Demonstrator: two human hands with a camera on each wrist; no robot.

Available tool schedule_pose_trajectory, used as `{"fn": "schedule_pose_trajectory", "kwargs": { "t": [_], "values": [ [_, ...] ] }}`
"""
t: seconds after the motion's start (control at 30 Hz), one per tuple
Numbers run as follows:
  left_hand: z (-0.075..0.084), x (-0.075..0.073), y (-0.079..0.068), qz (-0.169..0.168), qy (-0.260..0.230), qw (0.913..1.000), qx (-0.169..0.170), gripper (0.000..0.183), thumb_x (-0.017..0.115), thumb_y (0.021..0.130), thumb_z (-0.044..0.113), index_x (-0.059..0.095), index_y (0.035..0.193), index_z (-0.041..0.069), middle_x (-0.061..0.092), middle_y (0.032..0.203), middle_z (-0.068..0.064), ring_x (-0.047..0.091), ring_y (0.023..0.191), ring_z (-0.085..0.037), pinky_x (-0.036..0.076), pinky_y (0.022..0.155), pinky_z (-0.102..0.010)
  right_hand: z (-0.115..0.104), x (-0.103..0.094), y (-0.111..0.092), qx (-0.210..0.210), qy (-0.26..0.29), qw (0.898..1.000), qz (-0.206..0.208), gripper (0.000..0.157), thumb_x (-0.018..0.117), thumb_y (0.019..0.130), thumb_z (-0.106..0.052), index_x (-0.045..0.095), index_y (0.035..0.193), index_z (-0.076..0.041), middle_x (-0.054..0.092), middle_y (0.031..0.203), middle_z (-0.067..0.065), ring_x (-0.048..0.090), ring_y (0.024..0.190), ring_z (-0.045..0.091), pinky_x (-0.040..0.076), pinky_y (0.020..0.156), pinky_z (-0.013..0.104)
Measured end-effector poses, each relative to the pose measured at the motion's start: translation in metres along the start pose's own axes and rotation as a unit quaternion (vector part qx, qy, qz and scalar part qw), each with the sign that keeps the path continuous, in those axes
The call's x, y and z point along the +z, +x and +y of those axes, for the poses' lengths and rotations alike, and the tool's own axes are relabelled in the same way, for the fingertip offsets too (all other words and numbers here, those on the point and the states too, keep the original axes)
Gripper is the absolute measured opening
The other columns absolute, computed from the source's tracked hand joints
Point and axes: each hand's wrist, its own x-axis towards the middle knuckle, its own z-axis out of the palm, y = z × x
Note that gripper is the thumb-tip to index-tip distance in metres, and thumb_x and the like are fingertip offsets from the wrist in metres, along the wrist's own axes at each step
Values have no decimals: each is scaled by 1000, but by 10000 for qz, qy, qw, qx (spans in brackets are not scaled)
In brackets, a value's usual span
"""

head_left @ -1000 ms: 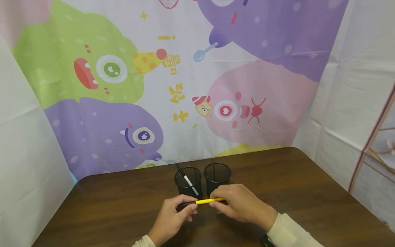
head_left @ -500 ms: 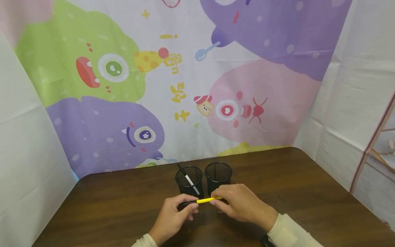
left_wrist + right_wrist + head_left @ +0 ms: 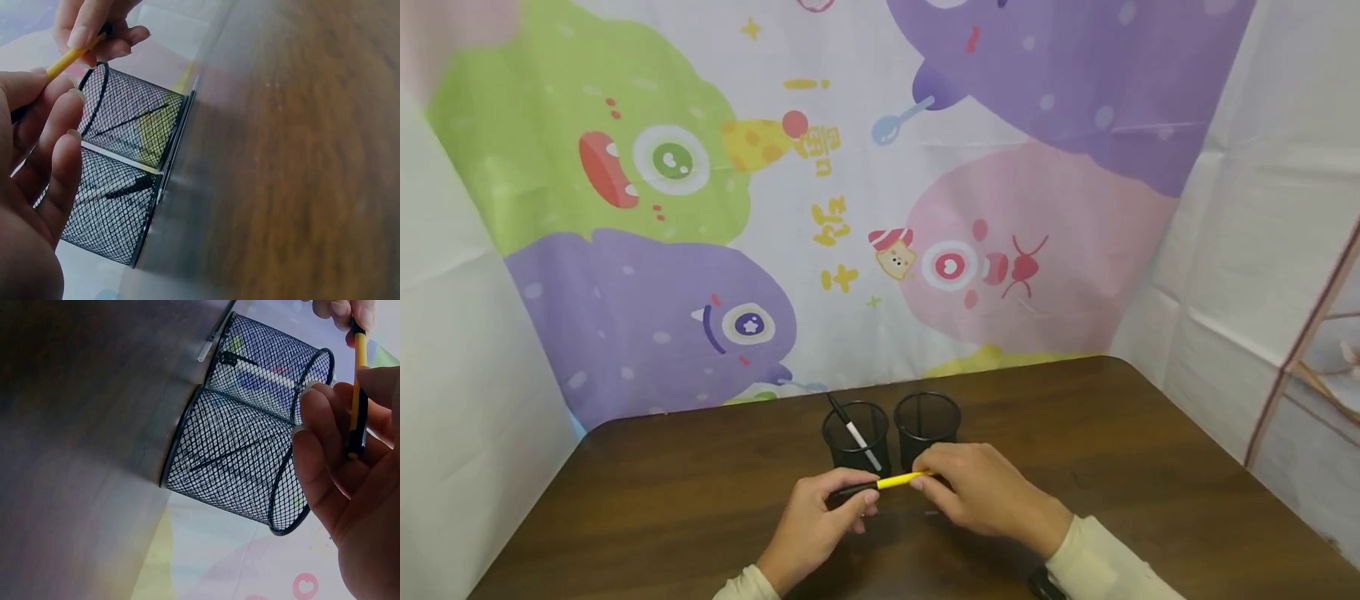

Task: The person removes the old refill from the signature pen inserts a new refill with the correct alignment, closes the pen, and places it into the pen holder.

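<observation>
Both hands hold one yellow-and-black pen level above the table, in front of two black mesh pen cups. The left hand pinches its black end between thumb and fingers. At the yellow end, the right hand grips with thumb and fingertips; in the right wrist view the pen's black tail sticks out past that thumb. A black-and-white marker leans inside the left cup. The right cup stands close beside it, partly hidden behind the right hand.
A thin clear-and-black stick lies on the table along the base of the cups. Near the right sleeve sits a dark object, mostly hidden. A cartoon-printed cloth hangs behind the wooden table.
The pen's yellow end has tilted slightly upward, and a little less of it shows beside the right fingers. Both hands keep their hold; the cups and marker stay put.
</observation>
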Motion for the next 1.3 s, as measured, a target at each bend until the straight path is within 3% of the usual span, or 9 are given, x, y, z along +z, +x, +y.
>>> {"fn": "schedule_pose_trajectory", "kwargs": {
  "t": [0.2,0.43,0.6,0.9,1.3],
  "values": [
    [0,0,2,322,100,9994,-129,18,73,93,15,73,110,8,72,81,-5,67,61,-22,59,56,-35,1,-2,-1,71,-201,9995,217,6,66,98,-25,69,95,-21,57,81,-18,45,60,-3,43,54,17],
    [3,2,3,610,669,9957,-176,13,71,92,3,73,105,6,73,78,-5,64,56,-14,58,54,-34,1,-3,-1,202,-241,9991,270,10,71,94,-29,69,99,-20,61,83,-17,48,61,-2,45,57,19],
    [1,3,4,519,554,9971,-49,13,71,93,7,73,106,9,73,81,-2,64,56,-13,58,54,-34,2,-5,-3,277,-291,9989,249,18,76,90,-31,63,96,-21,59,79,-18,45,57,-1,43,54,19],
    [-2,0,3,335,515,9979,181,13,71,95,18,73,107,13,73,83,1,64,57,-14,58,53,-34,1,-4,-3,68,-183,9993,307,15,76,91,-28,62,92,-23,56,79,-19,43,57,-2,41,54,17],
    [1,-1,-1,355,547,9979,3,13,72,94,19,73,107,16,73,83,2,65,58,-15,58,55,-33,1,-1,-3,-93,72,9998,155,10,70,97,-28,64,96,-21,58,80,-18,40,55,-3,40,53,13]
  ]
}}
